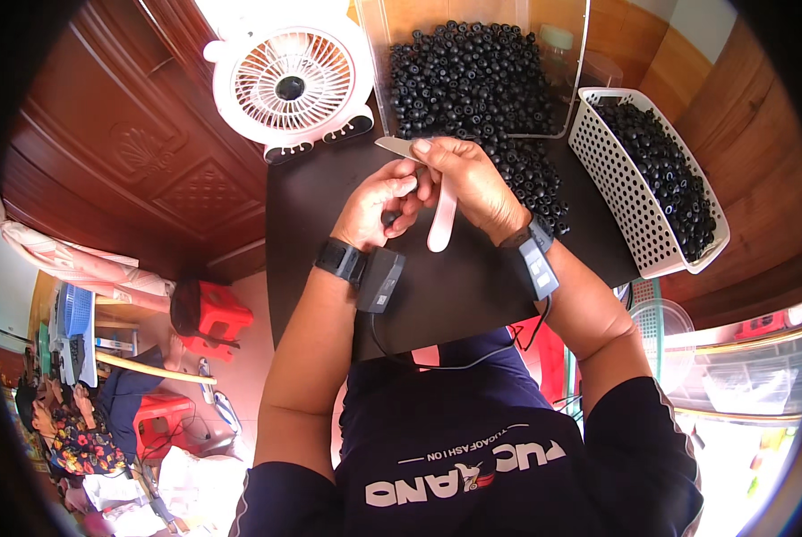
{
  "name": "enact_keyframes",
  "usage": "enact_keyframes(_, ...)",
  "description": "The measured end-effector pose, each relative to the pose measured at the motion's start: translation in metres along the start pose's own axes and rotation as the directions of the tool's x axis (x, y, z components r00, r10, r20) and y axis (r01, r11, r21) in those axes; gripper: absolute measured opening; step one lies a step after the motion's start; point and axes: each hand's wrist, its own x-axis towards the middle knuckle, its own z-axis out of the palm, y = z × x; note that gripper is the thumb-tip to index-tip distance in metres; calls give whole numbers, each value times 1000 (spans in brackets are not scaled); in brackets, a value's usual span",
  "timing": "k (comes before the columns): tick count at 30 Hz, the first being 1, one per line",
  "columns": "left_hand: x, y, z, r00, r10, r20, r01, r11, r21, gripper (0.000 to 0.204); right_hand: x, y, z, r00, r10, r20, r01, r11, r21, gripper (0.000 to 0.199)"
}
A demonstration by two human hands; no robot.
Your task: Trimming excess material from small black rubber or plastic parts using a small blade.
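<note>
My right hand [477, 183] is closed around a small knife [442, 219] with a pale pink handle. Its short blade points left, over the fingers of my left hand [370, 204]. That hand is curled, with a small black part [390, 217] showing in its fingers; its exact shape is partly covered. Both hands meet above the dark table [401, 309], fingertips close together. Just beyond my right hand, a heap of small black ring-like parts [531, 179] spills over the tabletop. More such parts [473, 80] lie piled in a clear plastic bin [575, 67] behind.
A white perforated basket [611, 183] of black parts [661, 174] stands right. At the back left is a pink-white fan [289, 87]. Devices on both wrists trail a black cable [437, 366] across my lap. Red stools [217, 313] and another person [79, 430] are at left.
</note>
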Motion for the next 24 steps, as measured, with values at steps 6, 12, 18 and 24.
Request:
enact_keyframes(6,2,-10,-4,969,62,-240,-77,995,-55,22,-3,6,12,995,-39,-91,48,995,91,27)
enact_keyframes(12,1,-13,10,930,99,-353,-131,989,-67,19,-4,8,17,991,-91,-102,89,996,-21,23)
enact_keyframes(18,1,-11,10,968,110,-224,-102,994,45,31,-2,-2,9,986,-31,-162,29,999,-15,27)
enact_keyframes(24,0,-12,11,970,122,-212,-122,992,12,41,-3,-2,10,993,-36,-109,47,994,100,26)
